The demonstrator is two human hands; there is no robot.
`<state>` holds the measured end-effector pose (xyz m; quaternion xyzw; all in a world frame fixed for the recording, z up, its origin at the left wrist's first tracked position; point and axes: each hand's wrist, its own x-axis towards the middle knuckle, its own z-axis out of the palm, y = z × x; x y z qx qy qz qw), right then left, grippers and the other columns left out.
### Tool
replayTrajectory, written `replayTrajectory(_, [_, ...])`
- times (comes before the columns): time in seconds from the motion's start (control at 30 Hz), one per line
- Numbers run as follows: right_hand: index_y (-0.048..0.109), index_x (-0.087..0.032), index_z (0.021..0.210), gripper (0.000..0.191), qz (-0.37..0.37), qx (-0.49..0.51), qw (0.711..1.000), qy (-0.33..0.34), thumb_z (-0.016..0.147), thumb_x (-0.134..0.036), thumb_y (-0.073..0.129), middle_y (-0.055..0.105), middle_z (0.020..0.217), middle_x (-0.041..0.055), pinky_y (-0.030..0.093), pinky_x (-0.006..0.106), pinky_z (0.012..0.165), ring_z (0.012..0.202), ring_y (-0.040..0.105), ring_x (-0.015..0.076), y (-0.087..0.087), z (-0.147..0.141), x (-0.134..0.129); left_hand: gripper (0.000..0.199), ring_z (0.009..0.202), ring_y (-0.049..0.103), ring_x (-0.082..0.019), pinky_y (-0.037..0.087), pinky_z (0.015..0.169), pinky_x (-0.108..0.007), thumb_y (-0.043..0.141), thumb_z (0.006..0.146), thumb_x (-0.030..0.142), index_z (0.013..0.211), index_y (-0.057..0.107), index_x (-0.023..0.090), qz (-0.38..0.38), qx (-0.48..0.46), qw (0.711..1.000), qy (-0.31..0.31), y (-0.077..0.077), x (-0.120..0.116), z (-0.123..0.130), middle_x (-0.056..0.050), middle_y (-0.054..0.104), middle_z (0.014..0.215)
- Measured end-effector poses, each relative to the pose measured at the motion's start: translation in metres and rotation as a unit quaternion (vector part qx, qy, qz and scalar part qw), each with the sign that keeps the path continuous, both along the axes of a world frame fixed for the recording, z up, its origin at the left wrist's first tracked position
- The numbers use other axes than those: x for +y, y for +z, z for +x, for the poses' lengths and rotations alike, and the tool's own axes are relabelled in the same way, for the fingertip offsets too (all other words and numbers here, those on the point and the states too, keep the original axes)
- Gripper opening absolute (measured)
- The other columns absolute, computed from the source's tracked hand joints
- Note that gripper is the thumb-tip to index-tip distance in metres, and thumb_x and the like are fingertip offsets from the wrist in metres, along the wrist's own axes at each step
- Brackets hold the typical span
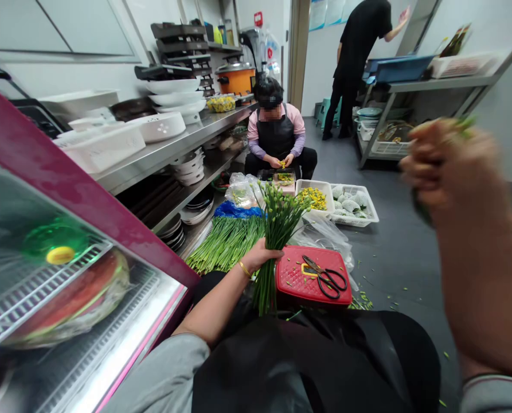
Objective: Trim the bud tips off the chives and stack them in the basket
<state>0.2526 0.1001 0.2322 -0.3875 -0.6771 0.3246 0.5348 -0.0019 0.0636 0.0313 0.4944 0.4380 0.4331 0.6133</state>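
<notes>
The bunch point(279, 221) of green stems stands nearly upright just left of the red box point(296, 289), buds at the top. The left hand point(262, 256) is wrapped round it partway down, a grip that seems meant to keep the stems parallel and the buds gathered and in view. The right hand point(447, 160) is raised well to the right of the box, fingers curled round a bit of green point(466, 125); blur hides exactly what it is.

On the box lie scissors point(324, 278), handles toward the person's right side, probably parked there for easy reach. Scraps point(361, 301) of stem litter the floor right of the box. Beyond it to the left, a pile point(227, 241) of stems is laid mostly one way, likely so that handfuls lift without tangling. A clear bag point(335, 241) lies crumpled just behind the box.

Farther beyond the box, one basket holds yellow flowers point(313, 198); to its right, another holds netted produce point(350, 203), the netting presumably guarding against bruises. Behind these a seated co-worker point(278, 132) handles yellow pieces, bent close over them.
</notes>
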Motion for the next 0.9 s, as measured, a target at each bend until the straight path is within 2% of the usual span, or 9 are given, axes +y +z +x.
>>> replayTrajectory(0.07, [0.061,-0.024,0.07,0.035,-0.056,0.055,0.997,0.02,0.061,-0.055,0.075,0.03,0.044,-0.0064,0.012,0.024,0.035,0.038,0.02,0.0058,0.005,-0.006,-0.003,0.036,0.042,0.045,-0.008,0.033,0.046,-0.023,0.076,0.052,0.033,0.071,0.055,0.011,0.008,0.016,1.0,0.01,-0.001,-0.001,0.0,0.005,0.052,0.048])
replayTrajectory(0.13, [0.063,-0.02,0.068,0.038,-0.091,0.032,0.994,0.048,0.054,-0.051,0.08,0.032,0.042,-0.0069,0.012,0.024,0.037,0.038,0.022,0.0044,0.0,-0.023,-0.003,0.033,0.042,0.045,-0.008,0.033,0.047,-0.022,0.075,0.053,0.032,0.07,0.054,0.012,0.019,0.034,0.999,0.022,-0.001,-0.002,-0.001,0.006,0.052,0.048])
replayTrajectory(0.3, [0.07,-0.013,0.071,0.036,-0.067,-0.077,0.992,0.079,0.061,-0.047,0.074,0.044,0.044,-0.0029,0.021,0.023,0.041,0.043,0.032,0.0055,-0.019,-0.067,0.011,0.027,0.043,0.044,-0.007,0.033,0.046,-0.022,0.069,0.055,0.029,0.063,0.048,0.015,0.041,0.068,0.996,0.033,0.0,-0.005,-0.001,0.006,0.05,0.048])
replayTrajectory(0.5, [0.075,-0.011,0.08,0.037,-0.066,-0.151,0.983,0.079,0.059,-0.041,0.076,0.058,0.056,0.0017,0.03,0.023,0.047,0.051,0.043,0.0082,-0.024,-0.094,0.028,0.028,0.042,0.042,-0.006,0.032,0.044,-0.02,0.07,0.055,0.028,0.063,0.045,0.017,0.037,0.075,0.996,0.015,0.001,-0.006,0.002,0.007,0.048,0.047])
replayTrajectory(0.67, [0.075,-0.011,0.073,0.031,-0.083,-0.166,0.979,0.086,0.058,-0.039,0.075,0.064,0.062,0.004,0.035,0.024,0.051,0.055,0.048,0.0098,-0.036,-0.099,0.036,0.031,0.044,0.043,-0.007,0.033,0.045,-0.021,0.071,0.055,0.032,0.061,0.044,0.017,0.04,0.054,0.997,-0.024,0.002,-0.009,0.003,0.006,0.047,0.049])
replayTrajectory(0.8, [0.076,-0.013,0.082,0.036,-0.066,-0.155,0.979,0.112,0.062,-0.043,0.071,0.068,0.074,0.0058,0.036,0.024,0.053,0.059,0.05,0.0102,-0.039,-0.091,0.035,0.031,0.045,0.043,-0.007,0.034,0.046,-0.022,0.071,0.055,0.032,0.06,0.045,0.016,0.028,0.045,0.998,-0.042,0.001,-0.01,0.004,0.006,0.047,0.049])
replayTrajectory(0.9, [0.076,-0.012,0.087,0.043,-0.045,-0.146,0.984,0.086,0.065,-0.048,0.068,0.064,0.067,0.0038,0.032,0.023,0.051,0.055,0.044,0.0081,-0.036,-0.087,0.034,0.031,0.045,0.043,-0.007,0.034,0.046,-0.021,0.071,0.054,0.031,0.061,0.044,0.016,0.021,0.06,0.997,-0.033,-0.001,-0.008,0.006,0.006,0.047,0.05])
